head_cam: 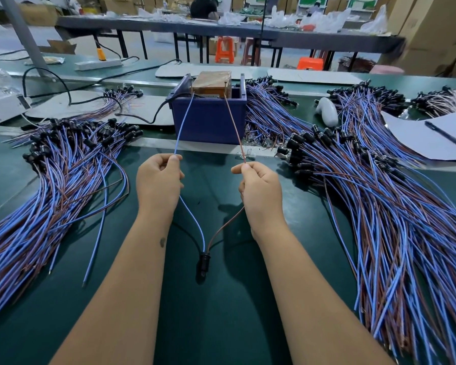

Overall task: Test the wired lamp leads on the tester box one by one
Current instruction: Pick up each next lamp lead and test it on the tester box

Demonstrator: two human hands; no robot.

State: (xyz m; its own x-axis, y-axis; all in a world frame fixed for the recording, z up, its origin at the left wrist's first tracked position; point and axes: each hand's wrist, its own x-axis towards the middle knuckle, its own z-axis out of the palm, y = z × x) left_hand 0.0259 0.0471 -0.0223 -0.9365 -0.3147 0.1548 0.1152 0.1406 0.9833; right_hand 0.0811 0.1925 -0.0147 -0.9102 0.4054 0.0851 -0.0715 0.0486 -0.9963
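My left hand (159, 180) pinches a blue lead (182, 123) between thumb and finger. In the same way my right hand (259, 189) pinches a brown lead (234, 125). Both leads run up to the brown tester box (212, 81), which sits in a blue bin (208, 117), and their tips reach its top front edge. Below my hands the two leads hang down and join at a black lamp holder (204, 262) lying on the green table between my forearms.
A large pile of blue and brown wired lamp leads (50, 185) lies to the left. Another pile (379, 206) fans out to the right. A pen on white paper (444, 133) sits at the far right, with a white object (327, 110) beside the bin.
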